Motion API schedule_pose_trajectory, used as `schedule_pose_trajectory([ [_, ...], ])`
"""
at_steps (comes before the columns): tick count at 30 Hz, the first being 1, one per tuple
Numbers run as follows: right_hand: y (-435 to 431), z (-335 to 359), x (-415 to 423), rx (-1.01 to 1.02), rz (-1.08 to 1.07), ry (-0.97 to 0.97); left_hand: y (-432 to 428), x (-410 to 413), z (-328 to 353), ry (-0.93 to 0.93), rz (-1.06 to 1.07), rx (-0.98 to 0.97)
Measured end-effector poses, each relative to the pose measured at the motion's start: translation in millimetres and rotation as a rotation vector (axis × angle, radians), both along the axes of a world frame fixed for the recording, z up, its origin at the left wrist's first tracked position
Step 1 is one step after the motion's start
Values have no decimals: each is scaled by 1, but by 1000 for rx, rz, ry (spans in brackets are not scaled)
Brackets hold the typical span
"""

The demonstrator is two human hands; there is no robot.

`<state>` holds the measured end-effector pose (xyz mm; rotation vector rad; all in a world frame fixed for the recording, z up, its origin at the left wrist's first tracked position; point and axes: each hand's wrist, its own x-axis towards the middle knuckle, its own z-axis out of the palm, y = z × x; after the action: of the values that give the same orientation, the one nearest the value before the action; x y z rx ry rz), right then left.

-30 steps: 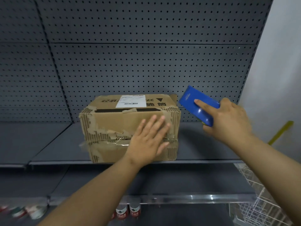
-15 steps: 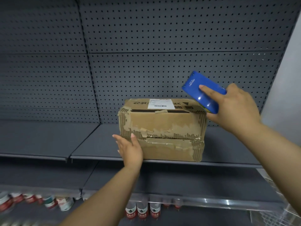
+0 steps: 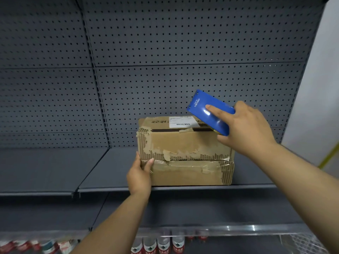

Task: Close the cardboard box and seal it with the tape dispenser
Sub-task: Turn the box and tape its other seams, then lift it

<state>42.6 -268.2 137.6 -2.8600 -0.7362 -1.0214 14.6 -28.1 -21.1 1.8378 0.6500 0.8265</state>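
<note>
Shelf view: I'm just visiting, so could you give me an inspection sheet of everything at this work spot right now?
Surface: grey metal shelf; the box stands near its front edge.
Job's things: cardboard box, top flaps down, old torn tape across its front; blue tape dispenser held at the box's top right corner, contact cannot be told.
Clutter: nothing seen.
Hands: left hand grips the box's front left corner; right hand holds the dispenser, forefinger laid along its top.
Cables: nothing seen.
Surroundings: pegboard back wall; bottles on a lower shelf; wire basket at lower right.
</note>
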Motion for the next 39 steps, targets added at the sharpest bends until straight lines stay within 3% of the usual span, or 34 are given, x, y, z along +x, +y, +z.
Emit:
schedule_pose_trajectory([
  [9,28,-9,1,-11,21,-78,26,4,-4,40,-38,21],
  [17,49,-3,-12,-2,22,-32,46,-7,-7,140,-237,406],
  [22,58,-5,-15,11,36,-64,61,-12,-4,201,-362,546],
  [28,63,-2,-16,-13,38,-43,65,-19,-1,221,-472,499],
  [32,66,-1,-17,-19,29,-12,65,-13,1,153,-375,473],
  [36,67,-1,-15,-12,37,-45,66,-7,6,48,-337,290],
  [39,69,-3,-11,-32,32,-51,68,-2,5,34,-307,295],
])
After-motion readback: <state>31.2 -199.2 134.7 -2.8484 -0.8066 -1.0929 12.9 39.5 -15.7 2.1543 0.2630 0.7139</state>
